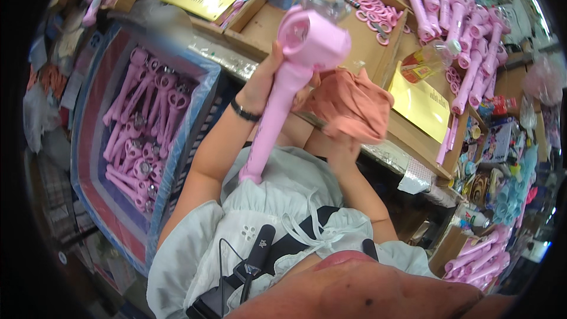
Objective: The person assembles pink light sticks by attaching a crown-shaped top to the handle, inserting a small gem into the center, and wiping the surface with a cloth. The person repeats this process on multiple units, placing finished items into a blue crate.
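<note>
A pink plastic wand-shaped piece (277,106), with a wide ring-like head and a long handle, stands tilted in front of my chest. My left hand (260,82) is closed round it just below the head, and the handle's lower end reaches my clothing. In my right hand (342,149) is a bunched orange cloth (351,103), gripped from below. The cloth lies close against the right side of the wand piece; whether they touch, I cannot tell. Part of my right hand's fingers is hidden by the cloth.
On my left stands a blue-rimmed crate (204,77) with several pink wand pieces. Ahead, a cardboard tray (248,26) holds pink rings (375,12). A bottle (428,59) and a yellow sheet (419,103) lie to the right, near heaped pink pieces (472,23).
</note>
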A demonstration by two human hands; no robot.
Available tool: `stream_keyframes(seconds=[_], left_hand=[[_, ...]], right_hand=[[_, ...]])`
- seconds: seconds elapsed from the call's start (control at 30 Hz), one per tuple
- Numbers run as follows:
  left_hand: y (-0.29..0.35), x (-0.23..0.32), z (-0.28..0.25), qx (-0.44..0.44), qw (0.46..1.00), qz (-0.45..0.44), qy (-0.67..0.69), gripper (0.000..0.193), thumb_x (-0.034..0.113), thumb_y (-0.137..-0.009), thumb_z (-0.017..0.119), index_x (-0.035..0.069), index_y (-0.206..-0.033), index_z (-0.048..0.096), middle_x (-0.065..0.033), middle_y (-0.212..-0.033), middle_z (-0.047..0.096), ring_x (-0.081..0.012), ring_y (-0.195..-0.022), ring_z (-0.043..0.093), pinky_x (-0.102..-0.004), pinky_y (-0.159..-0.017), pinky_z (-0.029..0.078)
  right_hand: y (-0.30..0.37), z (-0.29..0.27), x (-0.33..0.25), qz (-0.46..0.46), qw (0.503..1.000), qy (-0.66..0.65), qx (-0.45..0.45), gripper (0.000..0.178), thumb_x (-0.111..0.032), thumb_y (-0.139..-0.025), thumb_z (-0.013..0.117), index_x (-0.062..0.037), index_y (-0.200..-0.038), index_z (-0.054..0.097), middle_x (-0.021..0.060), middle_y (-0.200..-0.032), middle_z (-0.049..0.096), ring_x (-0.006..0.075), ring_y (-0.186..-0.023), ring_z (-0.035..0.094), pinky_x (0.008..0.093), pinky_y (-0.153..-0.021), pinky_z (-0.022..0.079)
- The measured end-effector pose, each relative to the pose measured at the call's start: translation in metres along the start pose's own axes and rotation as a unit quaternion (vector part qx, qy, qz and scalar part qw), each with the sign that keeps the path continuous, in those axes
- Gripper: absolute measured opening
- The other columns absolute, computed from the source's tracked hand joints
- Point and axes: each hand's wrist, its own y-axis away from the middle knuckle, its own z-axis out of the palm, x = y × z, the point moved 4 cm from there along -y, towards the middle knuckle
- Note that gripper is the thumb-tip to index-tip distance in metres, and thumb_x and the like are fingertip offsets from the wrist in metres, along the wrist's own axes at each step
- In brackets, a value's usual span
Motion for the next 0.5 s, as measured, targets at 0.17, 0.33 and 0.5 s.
stream_keyframes(seconds=[0.17,0.33,0.5], left_hand=[[0.015,-0.017,0.010,0.159,0.975,-0.014,-0.153,0.066,0.046,-0.092,0.048,0.014,-0.141,0.018,-0.0084,-0.102,0.053,-0.0130,-0.065,0.058,-0.0272,-0.052,0.051],[0.028,-0.010,0.019,0.144,0.953,0.077,-0.256,0.076,0.039,-0.088,0.059,0.014,-0.141,0.013,-0.0101,-0.101,0.053,-0.0149,-0.064,0.058,-0.0277,-0.051,0.050],[0.026,-0.024,0.021,0.061,0.991,0.016,-0.115,0.075,0.052,-0.083,0.060,0.011,-0.135,0.024,-0.0112,-0.089,0.058,-0.0154,-0.055,0.057,-0.0250,-0.045,0.046]], right_hand=[[-0.052,0.030,0.003,0.127,0.991,0.013,-0.037,0.015,-0.007,-0.085,0.055,-0.0060,-0.097,0.065,0.0062,-0.072,0.060,0.0122,-0.069,0.060,0.0280,-0.069,0.049],[-0.090,0.015,-0.015,0.200,0.951,-0.234,0.037,0.027,-0.012,-0.083,0.062,-0.0042,-0.107,0.052,0.0016,-0.088,0.058,0.0111,-0.074,0.058,0.0249,-0.060,0.048],[-0.095,0.002,0.003,0.281,0.903,-0.324,-0.024,0.041,-0.035,-0.087,0.057,-0.0076,-0.117,0.047,0.0030,-0.100,0.057,0.0113,-0.083,0.059,0.0242,-0.065,0.051]])
